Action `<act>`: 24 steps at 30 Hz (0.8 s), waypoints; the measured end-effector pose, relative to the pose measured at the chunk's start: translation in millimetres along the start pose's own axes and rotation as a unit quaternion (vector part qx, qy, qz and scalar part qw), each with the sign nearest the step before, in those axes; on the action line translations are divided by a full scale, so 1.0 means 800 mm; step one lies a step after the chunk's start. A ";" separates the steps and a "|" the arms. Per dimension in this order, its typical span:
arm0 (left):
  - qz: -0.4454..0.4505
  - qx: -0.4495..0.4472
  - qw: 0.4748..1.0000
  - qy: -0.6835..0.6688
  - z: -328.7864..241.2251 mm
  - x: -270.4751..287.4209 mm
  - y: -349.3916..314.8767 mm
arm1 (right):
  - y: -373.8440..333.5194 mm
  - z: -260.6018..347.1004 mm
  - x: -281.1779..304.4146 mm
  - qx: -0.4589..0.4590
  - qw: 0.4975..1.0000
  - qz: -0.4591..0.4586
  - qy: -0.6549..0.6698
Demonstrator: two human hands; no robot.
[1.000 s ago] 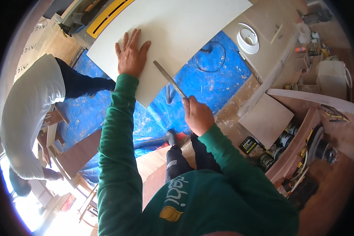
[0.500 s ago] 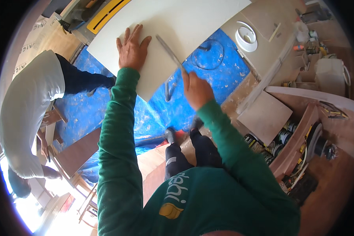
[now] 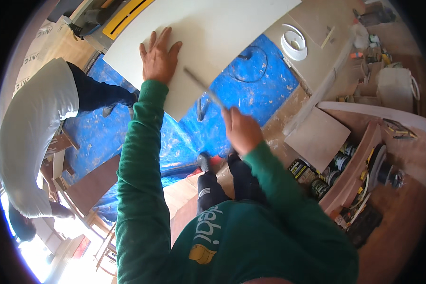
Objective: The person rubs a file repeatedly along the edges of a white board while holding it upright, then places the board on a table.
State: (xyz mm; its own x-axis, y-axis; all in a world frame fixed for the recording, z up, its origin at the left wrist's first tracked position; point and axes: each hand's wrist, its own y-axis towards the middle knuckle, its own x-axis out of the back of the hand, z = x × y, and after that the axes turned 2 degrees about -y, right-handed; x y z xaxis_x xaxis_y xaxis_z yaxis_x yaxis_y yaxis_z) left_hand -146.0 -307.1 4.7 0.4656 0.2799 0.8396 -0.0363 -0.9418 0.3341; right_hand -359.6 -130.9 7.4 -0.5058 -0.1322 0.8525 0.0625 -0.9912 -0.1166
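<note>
**Over the board's edge: a palm on the face, a fist around the tool**

In the head view, the right hand (image 3: 242, 131) is closed around the near end of a long, thin, grey metal file-like tool (image 3: 204, 89). From that grip the tool slants up and left over the edge of a large, flat, off-white board (image 3: 213, 35), its tip near the thumb of the left hand (image 3: 159, 59). Whether it bears on the edge I cannot tell; the tool is blurred. The board lies ahead and left of the right-hand grip. The left hand rests on its face palm down, fingers spread, gripping nothing. Below the board spreads a wrinkled blue plastic sheet (image 3: 279, 75).

Good work here, I judge, calls for firm pressure from the left palm, as the board's near corner juts out unsupported in view. The right hand should hold one constant angle, with strokes short enough to spare the thumb.
</note>
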 end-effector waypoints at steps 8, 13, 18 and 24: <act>0.010 0.021 1.000 -0.011 0.000 0.001 0.004 | -0.037 0.015 -0.012 -0.009 0.998 0.049 0.023; 0.000 0.005 1.000 -0.019 -0.012 -0.007 0.010 | 0.074 -0.040 0.012 -0.018 0.996 -0.078 -0.041; 0.002 0.016 1.000 -0.015 0.000 -0.002 0.005 | -0.036 0.012 -0.018 0.001 0.999 0.024 0.037; 0.027 -0.034 0.999 0.007 -0.004 -0.001 0.000 | 0.065 -0.062 0.009 -0.037 0.997 -0.053 0.033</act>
State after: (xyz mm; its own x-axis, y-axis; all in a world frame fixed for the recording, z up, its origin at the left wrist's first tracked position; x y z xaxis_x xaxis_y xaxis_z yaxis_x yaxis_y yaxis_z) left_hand -149.3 -306.5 5.5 0.4492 0.2313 0.8630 -0.1215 -0.9411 0.3154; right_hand -402.4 -183.5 -17.8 -0.5611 -0.0234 0.8274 -0.0575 -0.9961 -0.0671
